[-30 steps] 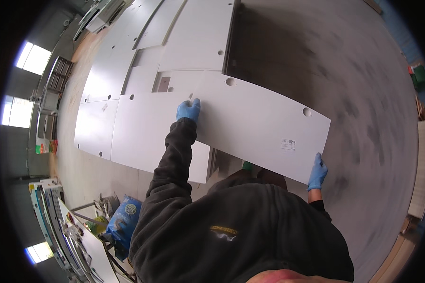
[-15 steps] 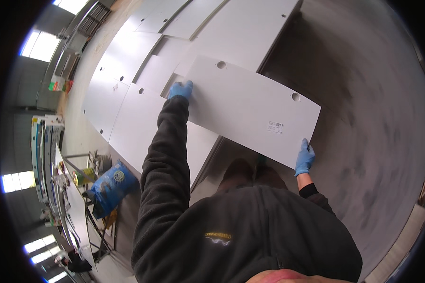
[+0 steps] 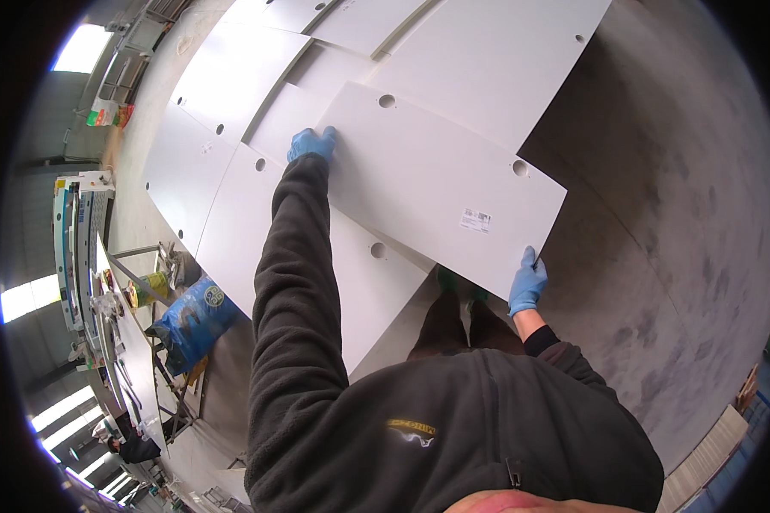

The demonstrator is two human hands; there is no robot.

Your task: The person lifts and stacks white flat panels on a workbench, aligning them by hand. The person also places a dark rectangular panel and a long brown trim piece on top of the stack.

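A white rectangular panel (image 3: pixel 428 162) with two round holes along its far edge and a printed label (image 3: pixel 475 220) is held in both my hands. My left hand (image 3: pixel 311 144), in a blue glove, grips its left end, with the fingers curled at the edge. My right hand (image 3: pixel 528 282), also gloved, holds the near right corner, thumb on top and the other fingers mostly hidden beneath. Under and left of it lies another white panel (image 3: pixel 304 248) with round holes. The held panel overlaps it, and its right end juts over the floor.
More white panels (image 3: pixel 505 60) lie overlapping at the far side. Left are a blue sack (image 3: pixel 198 316), a metal-framed stand with a white sheet (image 3: pixel 141 376), and stacked boards (image 3: pixel 85 248). A person (image 3: pixel 137 446) is at the far lower left. Grey floor (image 3: pixel 659 256) stretches to the right.
The held panel and both my hands have shifted left and slightly away in the view, which has also moved. A hole in the panel underneath has come into sight. Both grips stay closed.
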